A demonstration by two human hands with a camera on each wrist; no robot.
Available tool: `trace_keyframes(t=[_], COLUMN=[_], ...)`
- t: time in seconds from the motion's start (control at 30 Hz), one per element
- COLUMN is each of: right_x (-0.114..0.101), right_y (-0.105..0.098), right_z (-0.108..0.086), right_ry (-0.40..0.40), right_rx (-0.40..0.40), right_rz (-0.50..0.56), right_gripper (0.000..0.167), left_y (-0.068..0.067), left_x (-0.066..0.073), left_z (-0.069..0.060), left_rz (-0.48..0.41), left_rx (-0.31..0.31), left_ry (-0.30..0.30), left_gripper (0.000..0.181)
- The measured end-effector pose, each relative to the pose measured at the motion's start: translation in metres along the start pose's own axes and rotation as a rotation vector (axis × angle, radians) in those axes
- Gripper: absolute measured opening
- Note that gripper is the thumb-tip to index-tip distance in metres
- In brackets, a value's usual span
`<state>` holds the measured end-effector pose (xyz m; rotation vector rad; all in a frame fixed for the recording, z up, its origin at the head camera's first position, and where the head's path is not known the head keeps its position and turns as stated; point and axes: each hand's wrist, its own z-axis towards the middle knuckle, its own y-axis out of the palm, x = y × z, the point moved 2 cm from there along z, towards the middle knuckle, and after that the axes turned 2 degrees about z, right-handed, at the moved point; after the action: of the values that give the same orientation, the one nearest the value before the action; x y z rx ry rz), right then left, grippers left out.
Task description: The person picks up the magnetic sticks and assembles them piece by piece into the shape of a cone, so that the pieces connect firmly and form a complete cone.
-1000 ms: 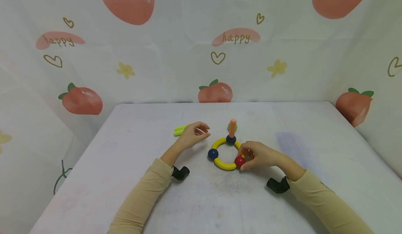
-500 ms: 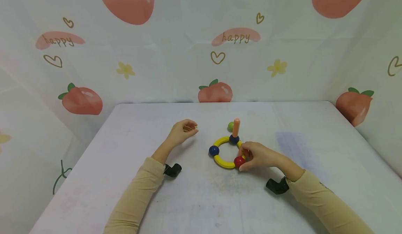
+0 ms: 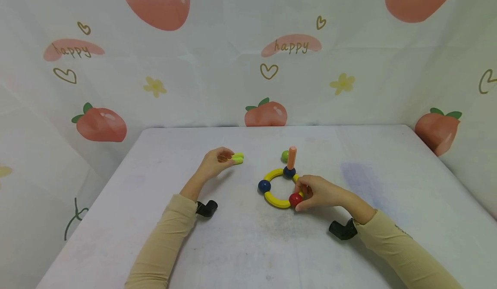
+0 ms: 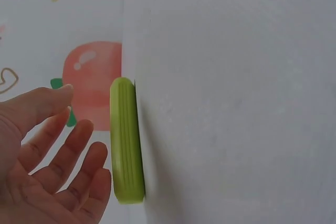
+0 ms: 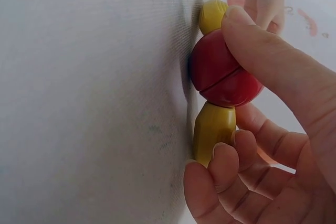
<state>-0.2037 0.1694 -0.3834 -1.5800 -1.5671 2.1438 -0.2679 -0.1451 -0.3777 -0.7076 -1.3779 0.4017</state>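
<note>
Two yellow-green rods (image 3: 238, 161) lie side by side left of the ring, just past the fingertips of my left hand (image 3: 212, 164). In the left wrist view that hand holds nothing; its loosely bent fingers are beside one green rod (image 4: 126, 140). My right hand (image 3: 321, 191) has its thumb on a red ball (image 5: 218, 69) and its curled fingers at the adjoining yellow rod (image 5: 215, 129). The ball belongs to a flat ring of curved yellow rods (image 3: 276, 201) and blue balls (image 3: 264, 186). An orange rod (image 3: 292, 158) stands upright on the far blue ball.
A light green ball (image 3: 285, 156) sits behind the ring, partly covered by the orange rod. Black camera mounts (image 3: 207, 208) stick out from both wrists. A printed cloth (image 3: 209, 64) hangs behind the white table (image 3: 256, 254).
My left hand has moved left, away from the ring, and the green rods lie farther right than before. The orange rod and the ring have shifted slightly; my right hand stays nearly still.
</note>
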Motion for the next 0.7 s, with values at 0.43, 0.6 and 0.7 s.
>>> trace_keyframes(t=[0.43,0.6,0.7], right_x=[0.0008,0.0012,0.0027], right_y=[0.0007,0.0007,-0.0002], right_z=[-0.0010,-0.0014,-0.0022], right_ry=[0.015,0.013,0.008], right_rx=[0.000,0.002,0.000], right_rz=[0.012,0.020,0.020], right_gripper=[0.035,0.035,0.035], left_y=[-0.0062,-0.0063,-0.0063], left_x=[-0.0049,-0.0066,-0.0081], left_z=[-0.0044,-0.0047,-0.0042], left_rz=[0.098,0.128,0.139], left_rx=[-0.062,-0.090,-0.100], left_ry=[-0.061,-0.082,-0.088], left_gripper=[0.032,0.033,0.034])
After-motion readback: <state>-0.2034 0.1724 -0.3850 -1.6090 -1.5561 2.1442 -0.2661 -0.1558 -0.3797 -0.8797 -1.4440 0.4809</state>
